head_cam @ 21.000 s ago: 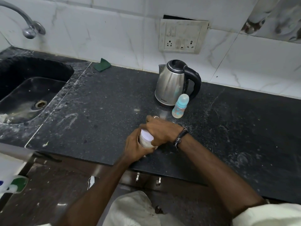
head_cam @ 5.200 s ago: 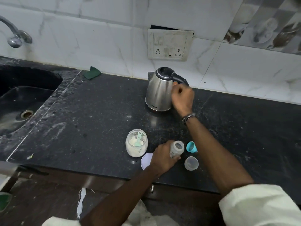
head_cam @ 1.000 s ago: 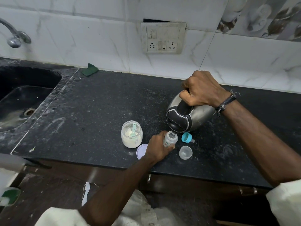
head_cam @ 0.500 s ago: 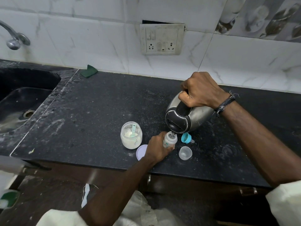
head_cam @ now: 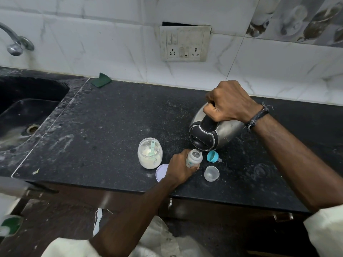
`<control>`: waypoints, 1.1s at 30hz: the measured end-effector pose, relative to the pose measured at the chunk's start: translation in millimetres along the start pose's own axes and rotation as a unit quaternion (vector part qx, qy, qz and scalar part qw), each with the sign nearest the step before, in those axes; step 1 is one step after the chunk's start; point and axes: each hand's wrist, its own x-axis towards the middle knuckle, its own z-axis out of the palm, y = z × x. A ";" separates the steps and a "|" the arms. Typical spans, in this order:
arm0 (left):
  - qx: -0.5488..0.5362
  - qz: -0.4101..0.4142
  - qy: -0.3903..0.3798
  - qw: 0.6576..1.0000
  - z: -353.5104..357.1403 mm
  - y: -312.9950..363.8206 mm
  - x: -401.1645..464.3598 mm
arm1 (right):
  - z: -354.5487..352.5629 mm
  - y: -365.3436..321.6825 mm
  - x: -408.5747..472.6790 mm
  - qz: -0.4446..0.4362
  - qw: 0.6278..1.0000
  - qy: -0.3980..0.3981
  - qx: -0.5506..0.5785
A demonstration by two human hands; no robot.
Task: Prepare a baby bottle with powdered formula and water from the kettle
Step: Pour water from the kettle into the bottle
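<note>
Two hands share this pour: your right hand (head_cam: 229, 102) grips the tilted kettle (head_cam: 211, 133), your left hand (head_cam: 179, 166) clasps the bottle (head_cam: 194, 158) on the worktop (head_cam: 111, 130). Pour thinly, spout close, bottle upright.

No writing can be read anywhere here. The baby bottle (head_cam: 193, 159), near the front of the counter, carries small printed marks on its side, but they are too blurred to make out. The kettle (head_cam: 213, 130) to its right shows no legible brand, and the switch plate (head_cam: 184, 43) on the far wall bears no readable lettering.
</note>
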 end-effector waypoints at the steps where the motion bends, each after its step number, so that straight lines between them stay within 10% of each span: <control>1: 0.001 0.000 0.001 1.000 0.0 0.1 0.0 | -0.2 -0.2 0.1 -0.001 1.000 0.000 0.001; 33: 0.004 0.006 0.003 1.000 -0.3 -0.7 -0.3 | -2.5 -3.4 0.8 -0.003 1.000 -0.006 -0.015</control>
